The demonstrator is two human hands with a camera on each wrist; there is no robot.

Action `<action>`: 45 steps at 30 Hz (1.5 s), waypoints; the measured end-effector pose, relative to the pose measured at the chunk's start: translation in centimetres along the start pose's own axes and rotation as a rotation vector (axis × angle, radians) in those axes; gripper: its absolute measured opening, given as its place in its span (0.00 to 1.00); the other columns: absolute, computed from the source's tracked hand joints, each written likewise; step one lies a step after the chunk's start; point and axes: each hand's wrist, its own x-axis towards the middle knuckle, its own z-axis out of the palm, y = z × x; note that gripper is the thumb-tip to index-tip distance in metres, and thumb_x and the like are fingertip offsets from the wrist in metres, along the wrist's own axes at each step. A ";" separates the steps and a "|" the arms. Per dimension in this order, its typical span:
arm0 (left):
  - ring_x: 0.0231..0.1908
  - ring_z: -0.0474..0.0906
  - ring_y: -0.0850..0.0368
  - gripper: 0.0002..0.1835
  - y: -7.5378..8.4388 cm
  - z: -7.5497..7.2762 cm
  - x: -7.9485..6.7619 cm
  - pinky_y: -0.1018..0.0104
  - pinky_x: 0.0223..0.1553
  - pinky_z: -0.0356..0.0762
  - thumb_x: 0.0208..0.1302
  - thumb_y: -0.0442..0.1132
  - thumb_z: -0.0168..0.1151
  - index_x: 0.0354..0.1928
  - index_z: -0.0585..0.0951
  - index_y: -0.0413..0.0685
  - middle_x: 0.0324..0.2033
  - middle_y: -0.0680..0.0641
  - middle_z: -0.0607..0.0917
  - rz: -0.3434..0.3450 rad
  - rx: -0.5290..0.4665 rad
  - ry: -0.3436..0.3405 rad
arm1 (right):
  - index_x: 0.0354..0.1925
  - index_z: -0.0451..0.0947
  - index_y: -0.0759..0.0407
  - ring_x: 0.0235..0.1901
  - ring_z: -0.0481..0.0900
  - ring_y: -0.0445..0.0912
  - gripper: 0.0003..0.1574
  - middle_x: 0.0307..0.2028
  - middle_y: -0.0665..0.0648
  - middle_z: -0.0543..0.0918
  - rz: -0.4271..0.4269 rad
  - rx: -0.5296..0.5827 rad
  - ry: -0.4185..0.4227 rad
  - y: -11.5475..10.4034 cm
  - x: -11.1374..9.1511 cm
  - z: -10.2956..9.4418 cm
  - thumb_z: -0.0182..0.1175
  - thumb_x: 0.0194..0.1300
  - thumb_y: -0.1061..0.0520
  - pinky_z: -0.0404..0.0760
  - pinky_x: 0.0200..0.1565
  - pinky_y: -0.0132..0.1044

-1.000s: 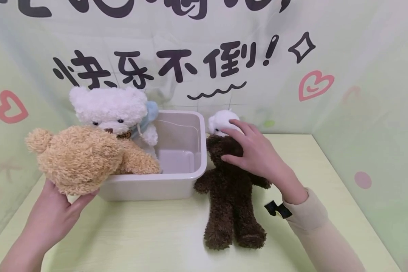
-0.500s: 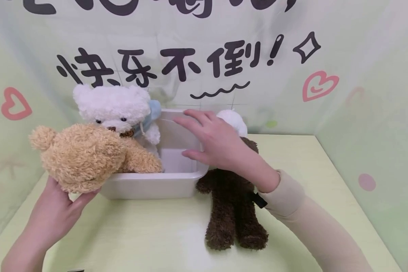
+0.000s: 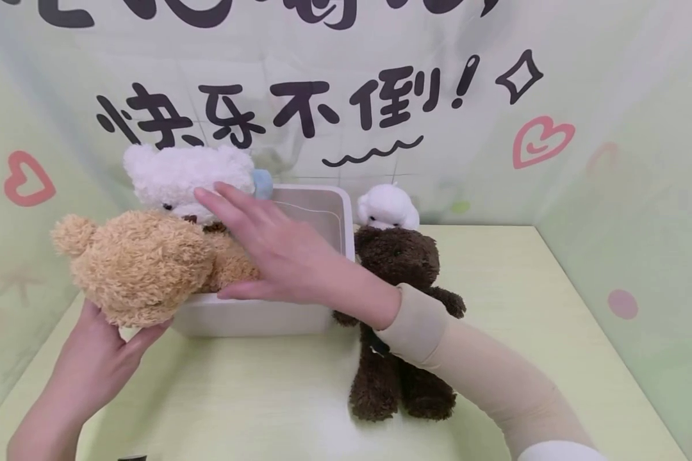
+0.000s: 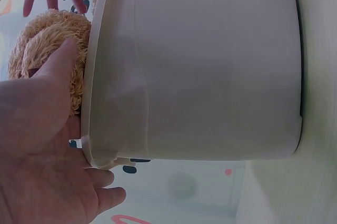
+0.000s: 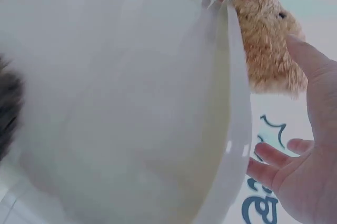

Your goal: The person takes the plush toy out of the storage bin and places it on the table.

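Note:
A tan curly teddy bear [image 3: 141,266] lies over the front left rim of a light grey bin [image 3: 254,320], its head outside. My left hand [image 3: 100,346] holds that head from below, thumb against the fur in the left wrist view. My right hand [image 3: 279,253] reaches over the bin with fingers spread, close to the tan bear's body; the right wrist view shows a gap between the thumb and the bear [image 5: 271,50]. Inside the bin behind it sits a white teddy bear [image 3: 179,173] with a blue piece at its neck, partly hidden by my right hand.
Right of the bin, a dark brown teddy bear [image 3: 400,256] lies on the table [image 3: 248,397], partly under my right forearm. Behind its head is a small white plush toy [image 3: 387,206]. A printed cloth backdrop [image 3: 455,173] closes off the rear.
My right hand has moved left from above the dark brown bear, across the bin, to the tan bear. My left hand keeps its hold on the tan bear.

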 end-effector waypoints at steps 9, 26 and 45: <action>0.67 0.57 0.70 0.52 0.0 0.0 0.2 0.84 0.60 0.49 0.60 0.29 0.73 0.81 0.55 0.52 0.71 0.36 0.63 0.035 0.002 0.000 | 0.80 0.50 0.56 0.73 0.61 0.53 0.66 0.79 0.64 0.51 -0.051 -0.044 -0.010 -2.0 2.9 1.1 0.64 0.61 0.24 0.74 0.63 0.38; 0.67 0.59 0.64 0.51 -0.1 -0.1 0.2 0.85 0.60 0.49 0.56 0.27 0.76 0.79 0.59 0.46 0.69 0.35 0.66 0.045 0.032 -0.006 | 0.80 0.56 0.38 0.73 0.62 0.52 0.54 0.80 0.60 0.50 -0.095 -0.174 -0.071 -3.9 5.6 2.9 0.57 0.64 0.21 0.70 0.62 0.32; 0.57 0.68 0.32 0.50 -0.6 -0.5 -0.5 0.82 0.54 0.53 0.57 0.33 0.77 0.76 0.57 0.35 0.67 0.26 0.64 0.009 0.104 -0.035 | 0.78 0.60 0.38 0.73 0.60 0.56 0.62 0.78 0.58 0.57 -0.167 -0.273 -0.107 -4.8 6.3 3.6 0.63 0.54 0.17 0.72 0.64 0.39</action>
